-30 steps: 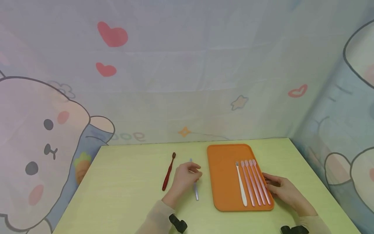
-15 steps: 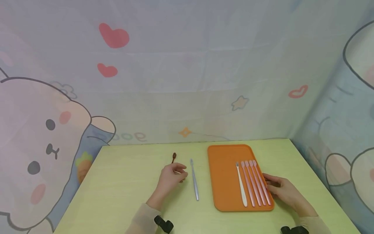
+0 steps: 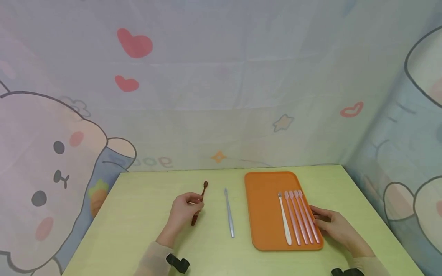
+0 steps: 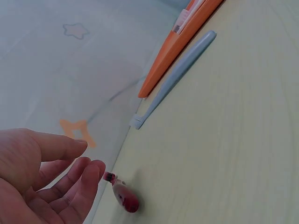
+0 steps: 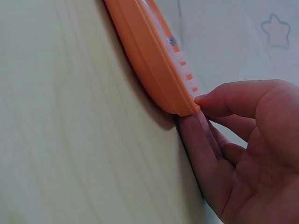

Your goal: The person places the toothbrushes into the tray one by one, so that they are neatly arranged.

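My left hand (image 3: 183, 212) hovers over the dark red toothbrush (image 3: 205, 185), partly covering it in the head view. In the left wrist view the red toothbrush (image 4: 125, 196) lies on the table below the fingertips, apart from them, and nothing is between thumb and fingers. A silvery blue toothbrush (image 3: 229, 214) lies on the table between that hand and the orange tray (image 3: 264, 211). My right hand (image 3: 340, 230) pinches the tray's right rim, thumb on top and fingers beneath, as the right wrist view shows. On the tray lie a white toothbrush (image 3: 285, 222) and several pink toothbrushes (image 3: 304, 218) side by side.
The pale yellow-green table (image 3: 138, 214) ends at a back edge against a printed fabric backdrop (image 3: 207, 96). Another printed cloth (image 3: 407, 153) hangs along the right side. Black wrist cameras (image 3: 177, 263) sit on both sleeves.
My left hand has moved left, from over the silvery blue toothbrush to over the dark red one. The blue toothbrush now shows fully. My right hand stays at the tray's rim.
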`<move>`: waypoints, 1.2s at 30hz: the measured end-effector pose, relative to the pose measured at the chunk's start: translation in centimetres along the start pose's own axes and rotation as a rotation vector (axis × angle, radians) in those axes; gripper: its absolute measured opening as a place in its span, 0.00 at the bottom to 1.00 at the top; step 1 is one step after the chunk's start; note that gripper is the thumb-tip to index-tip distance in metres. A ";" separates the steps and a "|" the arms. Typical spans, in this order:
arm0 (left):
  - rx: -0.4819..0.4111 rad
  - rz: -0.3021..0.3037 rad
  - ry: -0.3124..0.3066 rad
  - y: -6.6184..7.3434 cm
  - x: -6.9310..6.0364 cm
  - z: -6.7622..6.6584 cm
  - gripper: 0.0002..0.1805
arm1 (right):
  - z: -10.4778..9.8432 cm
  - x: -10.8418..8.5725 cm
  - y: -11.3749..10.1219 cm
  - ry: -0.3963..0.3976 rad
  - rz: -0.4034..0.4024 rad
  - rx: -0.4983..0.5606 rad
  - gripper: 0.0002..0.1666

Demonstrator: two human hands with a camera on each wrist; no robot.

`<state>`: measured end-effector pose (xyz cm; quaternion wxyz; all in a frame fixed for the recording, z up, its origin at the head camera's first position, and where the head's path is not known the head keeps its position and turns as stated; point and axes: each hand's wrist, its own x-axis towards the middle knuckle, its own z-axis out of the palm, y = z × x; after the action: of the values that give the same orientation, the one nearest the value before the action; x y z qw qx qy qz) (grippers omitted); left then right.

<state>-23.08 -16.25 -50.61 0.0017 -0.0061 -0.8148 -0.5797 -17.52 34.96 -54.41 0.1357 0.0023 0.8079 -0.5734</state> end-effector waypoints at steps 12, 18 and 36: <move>0.053 -0.031 0.023 -0.6 1.7 -1.1 0.12 | -0.1 0.3 0.0 0.009 0.011 -0.010 0.37; 0.099 -0.064 0.005 -0.7 2.3 -0.7 0.12 | 0.0 0.3 -0.1 0.011 0.017 -0.008 0.37; 0.181 -0.081 -0.004 -0.7 3.2 -0.3 0.13 | 0.0 0.4 0.0 0.014 0.012 0.004 0.37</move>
<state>-26.28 -16.77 -51.18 -0.0230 0.0260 -0.8634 -0.5033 -17.91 34.91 -54.48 0.1336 0.0115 0.8077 -0.5741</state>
